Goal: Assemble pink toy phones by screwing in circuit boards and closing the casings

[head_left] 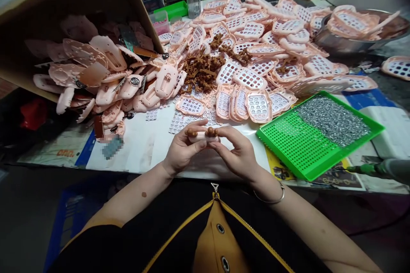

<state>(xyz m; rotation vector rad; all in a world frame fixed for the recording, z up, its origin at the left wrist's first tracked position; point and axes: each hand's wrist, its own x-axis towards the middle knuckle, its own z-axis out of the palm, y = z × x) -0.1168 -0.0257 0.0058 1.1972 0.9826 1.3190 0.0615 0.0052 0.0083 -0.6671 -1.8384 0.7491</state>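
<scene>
Between my two hands, close above the table's front edge, is a pink plastic shell [205, 137] with brown knobbed parts [210, 132] along its top. My left hand [184, 147] grips its left end, thumb across the near side. My right hand [238, 151] pinches the right end with fingers bent over it. The underside of the shell is hidden. Just beyond my hands lie a pink shell with a grid of holes [191, 105] and small white button sheets [179, 123]. A heap of brown plastic parts [201, 68] sits farther back.
A tipped cardboard box [141, 4] spills pink shells with circuit boards on the left. Many grid-holed shells [250, 30] cover the back. On the right are a green tray [282, 136] with screws [333, 119], a metal bowl [339, 47] and a green-tipped screwdriver tool [381, 168].
</scene>
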